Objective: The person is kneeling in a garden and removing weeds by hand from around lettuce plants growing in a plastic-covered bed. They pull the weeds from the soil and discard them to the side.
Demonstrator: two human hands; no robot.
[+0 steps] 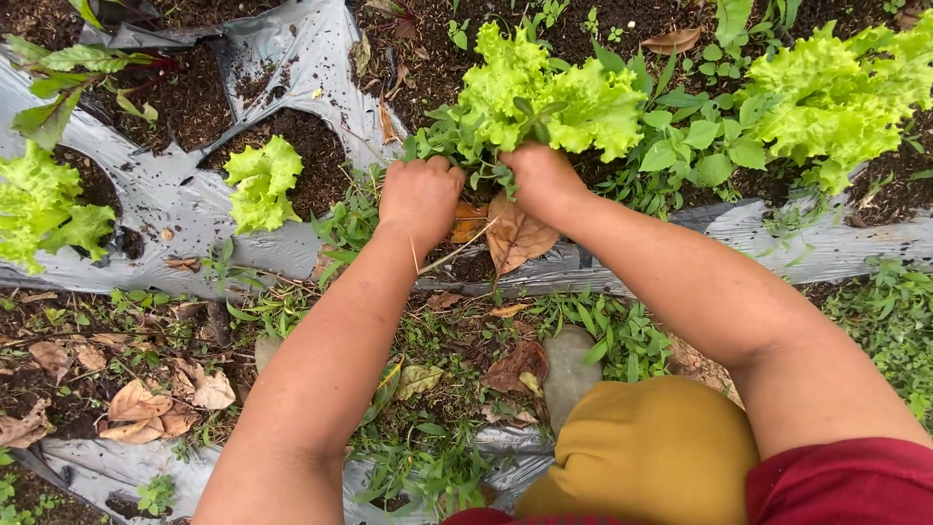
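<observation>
Counted four lettuce heads in view: one at centre (544, 97), one at right (836, 97), one small at left-centre (260, 183), one at the left edge (44, 204). One sheet of grey plastic mulch (165, 199) over dark soil, torn open around each plant. Two hands. Several dry brown leaves, largest (515, 233) just below the hands.

Centre lettuce head directly above and touching both hands, base hidden behind them. Left hand (420, 194) closed into a fist at the lower left of the plant, among green weeds (447, 146); contents of the fist not visible. Right hand (542, 180) curled shut around the stem base under the foliage.

Lettuce bright yellow-green, frilly, ruffled at the edges, upright, crowded by darker small-leaved weeds.
</observation>
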